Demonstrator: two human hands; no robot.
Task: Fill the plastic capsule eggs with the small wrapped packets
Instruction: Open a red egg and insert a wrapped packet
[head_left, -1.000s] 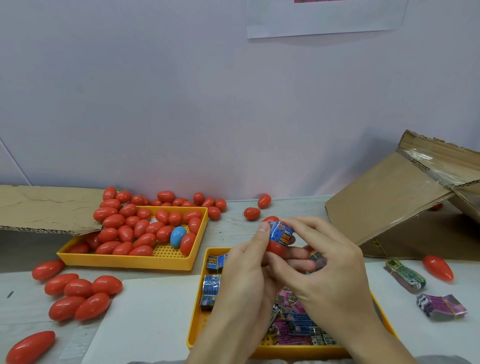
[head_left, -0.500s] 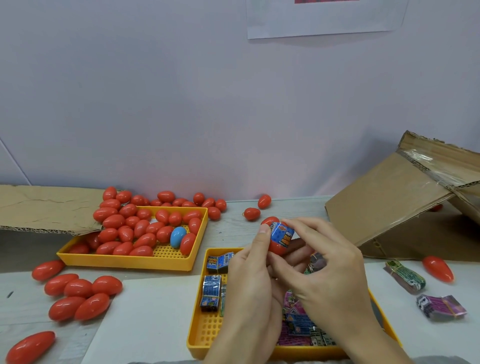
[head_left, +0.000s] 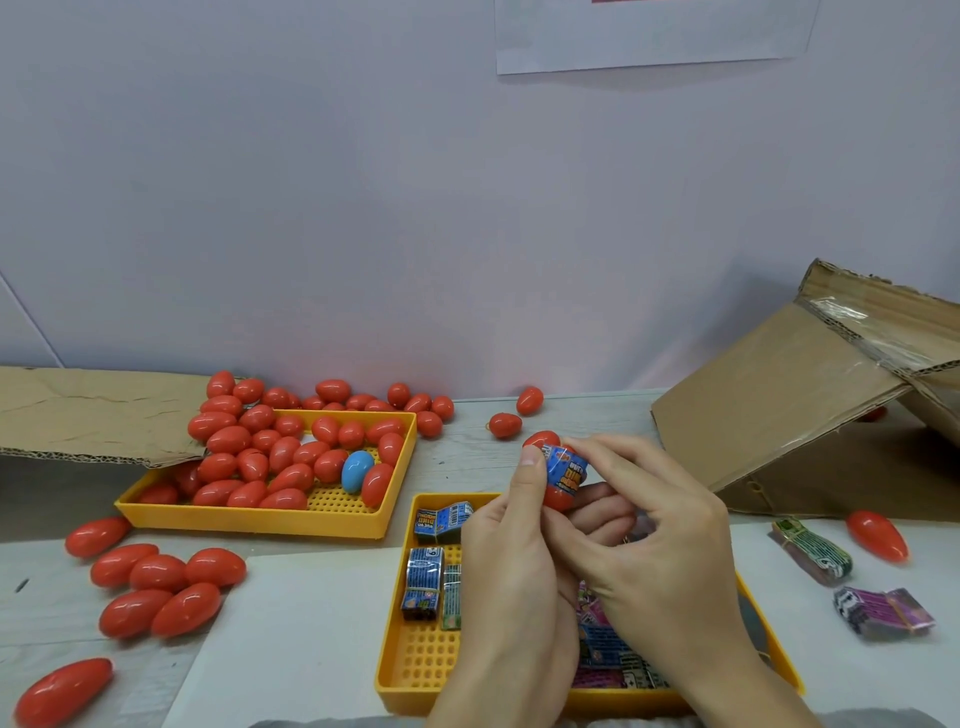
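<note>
Red capsule egg half (head_left: 558, 498) is being held above the near yellow tray (head_left: 415, 670) by the left hand (head_left: 514, 566), thumb alongside. A blue wrapped packet (head_left: 567, 470) is being pinched and pressed into its opening by the right hand (head_left: 660, 545), fingertips (head_left: 584, 446) closed on it.

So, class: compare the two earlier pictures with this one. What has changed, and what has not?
Little changed. Both hands, left hand and right hand, still press the blue wrapped packet into the red capsule egg half, now slightly higher. The tray of red eggs and loose packets stayed put.
</note>
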